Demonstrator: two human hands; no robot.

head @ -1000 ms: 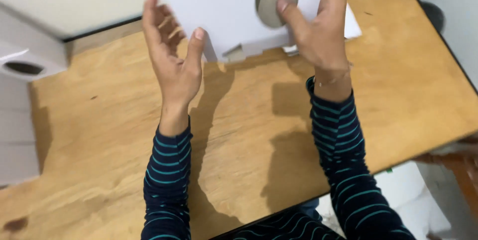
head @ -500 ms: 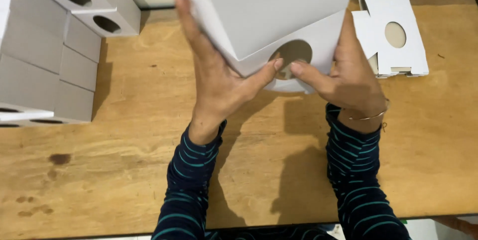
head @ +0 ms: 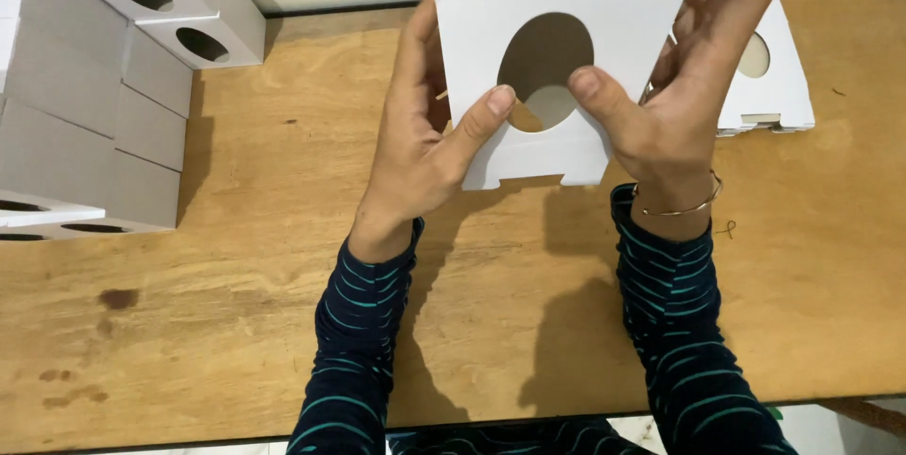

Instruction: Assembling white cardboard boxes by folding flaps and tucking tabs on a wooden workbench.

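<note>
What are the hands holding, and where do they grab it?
Both hands, left hand and right hand, hold a white cardboard box by its sides, thumbs pressing beside its oval hole.

Both hands (head: 557, 125) grip a white cardboard box (head: 566, 11) — thumbs at its oval cutout.

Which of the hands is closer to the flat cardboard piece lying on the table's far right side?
Right. The right hand sits just in front of the flat cardboard piece, overlapping it in view; the left hand is well off to its left.

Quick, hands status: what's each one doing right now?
Left hand: closed on the white cardboard box, thumb by its oval cutout.
Right hand: closed on the same box, opposite side.
</note>
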